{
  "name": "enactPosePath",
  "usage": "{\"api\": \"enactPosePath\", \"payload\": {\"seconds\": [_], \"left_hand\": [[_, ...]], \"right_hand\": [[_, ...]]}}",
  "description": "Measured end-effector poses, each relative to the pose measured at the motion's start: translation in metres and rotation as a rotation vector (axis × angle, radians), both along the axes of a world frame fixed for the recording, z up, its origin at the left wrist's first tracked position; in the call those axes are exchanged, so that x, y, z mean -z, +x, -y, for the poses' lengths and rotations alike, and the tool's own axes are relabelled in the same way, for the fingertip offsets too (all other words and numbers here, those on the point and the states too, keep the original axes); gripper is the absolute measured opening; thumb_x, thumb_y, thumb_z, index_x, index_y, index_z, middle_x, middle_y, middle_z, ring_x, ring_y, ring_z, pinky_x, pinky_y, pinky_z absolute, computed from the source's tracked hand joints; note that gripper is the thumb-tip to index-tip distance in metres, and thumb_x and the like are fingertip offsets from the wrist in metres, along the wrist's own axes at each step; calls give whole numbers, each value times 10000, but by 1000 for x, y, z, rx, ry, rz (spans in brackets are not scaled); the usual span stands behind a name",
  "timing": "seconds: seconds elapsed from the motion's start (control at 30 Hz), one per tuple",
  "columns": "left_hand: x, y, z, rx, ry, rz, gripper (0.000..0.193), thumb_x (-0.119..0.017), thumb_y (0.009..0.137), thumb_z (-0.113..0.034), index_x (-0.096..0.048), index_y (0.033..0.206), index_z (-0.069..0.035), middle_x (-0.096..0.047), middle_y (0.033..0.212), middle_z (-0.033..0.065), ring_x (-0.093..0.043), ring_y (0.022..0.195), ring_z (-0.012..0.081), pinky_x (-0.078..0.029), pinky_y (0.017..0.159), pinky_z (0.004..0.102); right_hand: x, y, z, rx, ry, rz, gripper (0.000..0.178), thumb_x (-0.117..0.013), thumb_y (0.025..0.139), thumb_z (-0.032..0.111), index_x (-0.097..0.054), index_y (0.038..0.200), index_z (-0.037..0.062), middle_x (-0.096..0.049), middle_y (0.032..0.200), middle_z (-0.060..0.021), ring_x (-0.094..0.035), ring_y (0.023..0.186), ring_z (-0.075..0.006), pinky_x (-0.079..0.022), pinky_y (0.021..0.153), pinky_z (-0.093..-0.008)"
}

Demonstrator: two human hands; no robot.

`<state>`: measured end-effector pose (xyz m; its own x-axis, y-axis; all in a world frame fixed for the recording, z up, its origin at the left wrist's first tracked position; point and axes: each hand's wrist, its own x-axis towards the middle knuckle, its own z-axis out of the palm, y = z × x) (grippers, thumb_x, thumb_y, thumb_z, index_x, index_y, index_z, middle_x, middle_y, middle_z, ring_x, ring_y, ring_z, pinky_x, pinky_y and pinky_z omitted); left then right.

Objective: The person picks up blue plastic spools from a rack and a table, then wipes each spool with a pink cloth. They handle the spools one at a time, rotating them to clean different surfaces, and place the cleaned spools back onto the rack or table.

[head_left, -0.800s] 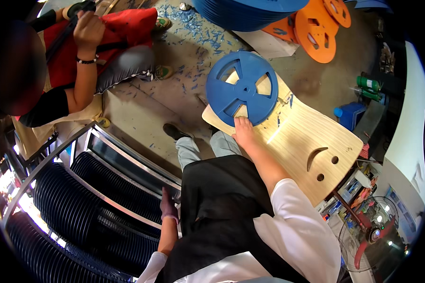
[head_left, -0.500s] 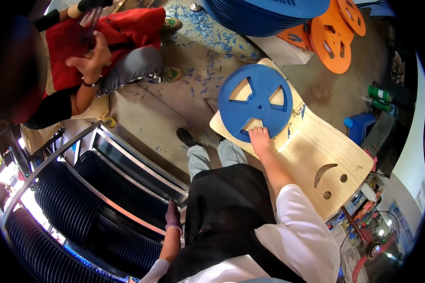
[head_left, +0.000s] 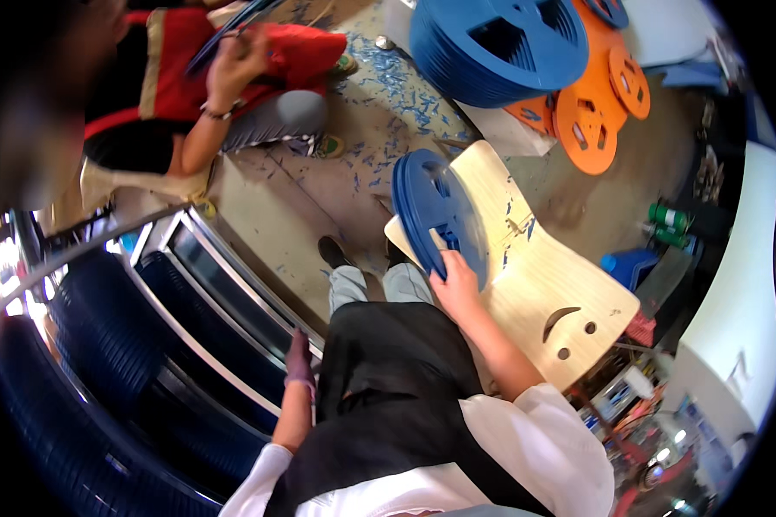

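One blue slotted disc [head_left: 416, 202], or perhaps a thin stack of them, tilts on edge at the left side of a pale wooden chair [head_left: 556, 280]. From my remote post I see the right hand [head_left: 454, 280] pinching the near rim between its fingers, beside a cutout; the rest of the disc rises beyond the fingertips. Bare wood runs rightward to a curved slot [head_left: 553, 324]. On the left, open floor [head_left: 341, 202] parts the chair from a metal rack [head_left: 178, 332]. Beside its frame hangs the gloved left hand [head_left: 299, 355], fingers stretched straight; whether they touch it, I cannot tell. Past the chair's far end, a blue stack [head_left: 513, 76], cut off at the top, rises near orange discs [head_left: 585, 157]. A co-worker [head_left: 276, 121] sits at upper left, partly lost in shadow. Motion blurs the disc's face, and my view dims the rack's lower end.
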<state>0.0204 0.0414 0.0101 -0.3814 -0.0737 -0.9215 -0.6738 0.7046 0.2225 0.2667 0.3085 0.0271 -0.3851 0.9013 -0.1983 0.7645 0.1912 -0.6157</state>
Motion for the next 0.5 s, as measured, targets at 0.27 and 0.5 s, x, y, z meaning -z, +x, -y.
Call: {"api": "enactPosePath", "payload": {"seconds": [0.27, 0.5], "left_hand": [[-17, -11, 10, -421, 340, -45, 725, -609, 885, -453, -394, 1404, 6, -435, 1433, 103, -364, 1355, 201, -225, 1130, 334], [-87, -23, 26, -586, 416, -243, 680, -598, 897, -451, -438, 1379, 1, -498, 1362, 86, -477, 1243, 195, -312, 1073, 307]], "right_hand": [[-106, -15, -30, 516, -1042, -975, 406, -462, 984, 355, -554, 1163, 3, -655, 872, -90, -641, 698, -186, -537, 646, -321], [-95, -83, -20, 297, -1430, -1223, 360, -525, 945, 318, -558, 1143, 20, -635, 860, -61, -587, 675, -161, -492, 604, -311]]}}
